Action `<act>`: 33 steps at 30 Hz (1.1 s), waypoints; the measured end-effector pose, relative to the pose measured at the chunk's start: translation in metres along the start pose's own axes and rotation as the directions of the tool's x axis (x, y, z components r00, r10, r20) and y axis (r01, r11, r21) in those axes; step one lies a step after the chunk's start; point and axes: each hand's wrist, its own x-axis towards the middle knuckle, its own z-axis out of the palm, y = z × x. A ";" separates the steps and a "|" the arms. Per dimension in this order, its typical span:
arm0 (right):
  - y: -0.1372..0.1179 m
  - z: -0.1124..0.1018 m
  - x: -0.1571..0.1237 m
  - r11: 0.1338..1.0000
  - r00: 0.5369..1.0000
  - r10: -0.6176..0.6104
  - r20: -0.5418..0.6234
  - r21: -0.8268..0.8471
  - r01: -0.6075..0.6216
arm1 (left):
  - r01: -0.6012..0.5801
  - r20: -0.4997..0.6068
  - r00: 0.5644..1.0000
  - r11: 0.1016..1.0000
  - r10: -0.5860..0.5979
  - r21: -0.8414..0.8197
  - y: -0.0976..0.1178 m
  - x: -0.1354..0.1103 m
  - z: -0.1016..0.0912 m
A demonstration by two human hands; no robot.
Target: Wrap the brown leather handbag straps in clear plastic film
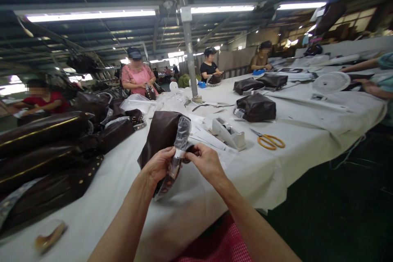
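Observation:
A dark brown leather bag point(161, 131) rests tilted on the white-covered table in front of me. Clear plastic wrap point(183, 129) covers its strap, which runs down the bag's right side. My left hand point(161, 164) grips the wrapped strap, thumb on top, beside a small white piece point(179, 153) that looks like tape or paper. On the other side of that piece, my right hand point(206, 163) pinches the strap's edge with thumb and fingers. The fingertips of both hands are partly hidden behind the strap.
A tape dispenser point(229, 133) and orange-handled scissors point(270, 141) lie to the right. Several brown bags point(256, 106) sit farther back, and more are piled at left point(39, 131). A white fan point(331, 82) and a post point(188, 45) stand beyond. Several people work around the table.

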 end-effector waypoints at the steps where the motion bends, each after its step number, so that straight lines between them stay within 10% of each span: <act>1: 0.000 0.000 -0.001 1.000 1.000 0.003 -0.008 -0.009 -0.003 | 0.002 0.005 1.000 1.000 -0.002 0.004 -0.001 0.000 -0.001; 9: 0.004 -0.003 -0.013 0.974 0.992 -0.029 -0.123 -0.225 0.000 | 0.001 0.019 1.000 1.000 -0.002 0.024 -0.010 0.002 0.001; 21: 0.006 -0.002 -0.040 0.870 0.968 0.175 0.180 0.431 -0.238 | 0.005 0.027 1.000 0.999 -0.006 0.039 -0.021 -0.002 0.010; 33: 0.037 -0.017 -0.044 0.734 0.923 0.187 0.335 0.577 -0.358 | 0.056 0.044 0.997 0.996 -0.059 0.069 -0.037 0.001 0.022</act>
